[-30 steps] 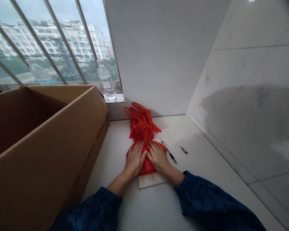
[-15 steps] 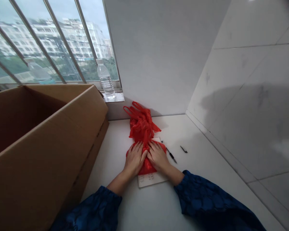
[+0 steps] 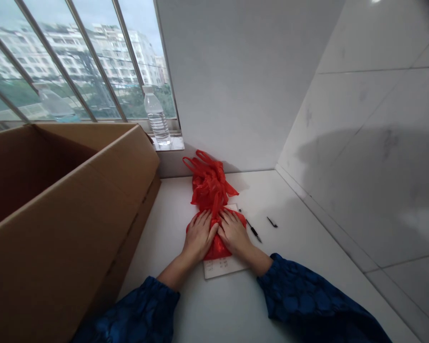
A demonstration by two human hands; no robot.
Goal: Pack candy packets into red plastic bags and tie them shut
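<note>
1. While a thin red plastic bag [image 3: 219, 248] lies across a white rectangular pad [image 3: 226, 268], the left hand [image 3: 197, 236] and right hand [image 3: 233, 233] rest on the bag — flat, unclenched.
2. Just behind: a crumpled red plastic bundle [image 3: 209, 183].
3. Rightward on the white tabletop [image 3: 214, 309] — a slim black pen [image 3: 254, 231], then a black cap [image 3: 272, 222].

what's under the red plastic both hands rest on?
A white pad with small marks: near edge and a far corner stick out past the red plastic. Its middle is covered by the plastic, left hand and right hand, so that part can't be read.
</note>
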